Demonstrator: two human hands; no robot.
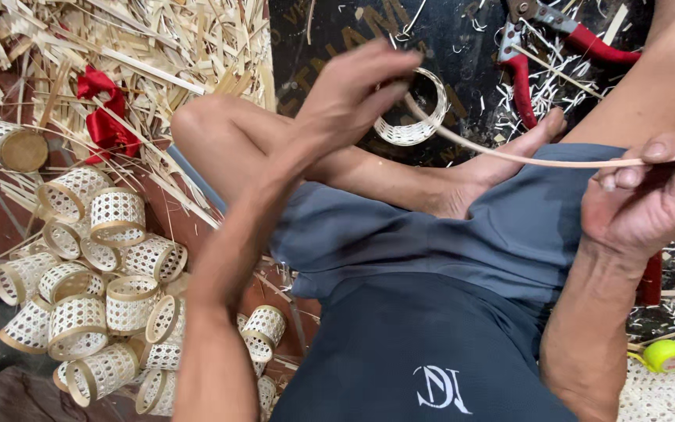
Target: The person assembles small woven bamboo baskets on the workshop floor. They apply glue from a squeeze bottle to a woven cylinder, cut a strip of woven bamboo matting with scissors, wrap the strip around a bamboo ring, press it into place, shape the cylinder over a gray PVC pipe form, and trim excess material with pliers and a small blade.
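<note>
My left hand (353, 90) is raised over my bent leg and grips a small woven cane ring (416, 125) from above, fingers closed on its rim. A long thin cane strip (525, 159) runs from the ring to my right hand (650, 195), which pinches the strip between thumb and fingers at the right edge. The ring hangs above a dark mat (330, 39). I sit cross-legged in blue shorts, one foot pointing toward the mat.
A heap of several finished woven cane rings (95, 297) lies at lower left. Loose cane strips (158, 47) and a red ribbon (103, 117) cover the upper left. Red-handled pruning shears (521, 74) lie on the mat among shavings. A yellow tape roll (666, 355) sits on cane webbing at lower right.
</note>
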